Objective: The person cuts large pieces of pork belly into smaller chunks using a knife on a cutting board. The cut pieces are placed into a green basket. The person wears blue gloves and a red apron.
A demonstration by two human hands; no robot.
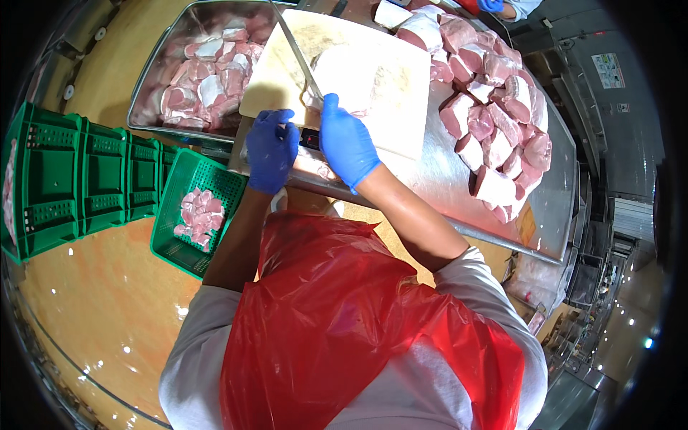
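A red plastic apron (344, 315) over a white shirt is seen at the lower centre, with both forearms running up toward the middle of the frame. The left hand (271, 149) (blue glove) is curled near the worktop (459, 193) edge, just left of centre; what it is clamped on cannot be told, though a dark knife handle (309, 138) shows just beside it, between the two hands. The right hand (346, 140), also gloved in blue, is laid flat with fingers together and pressed down on a pale piece of meat (358, 79) on the cutting board (287, 79), upper centre. A long knife blade (295, 54) is seen rising from between the hands toward the top edge, its long axis slanted up and slightly left. The meat lies directly above and right of the blade, nearer the right hand, touching it.

A green crate (197, 211) with a few pink cuts is set on the floor at left centre; more green crates (79, 179) are stacked further left. A metal tray (154, 72) of cut pieces fills the upper left. Meat chunks (494, 107) are piled on the worktop at upper right. Another person's blue-gloved hand (491, 6) shows at the top edge.
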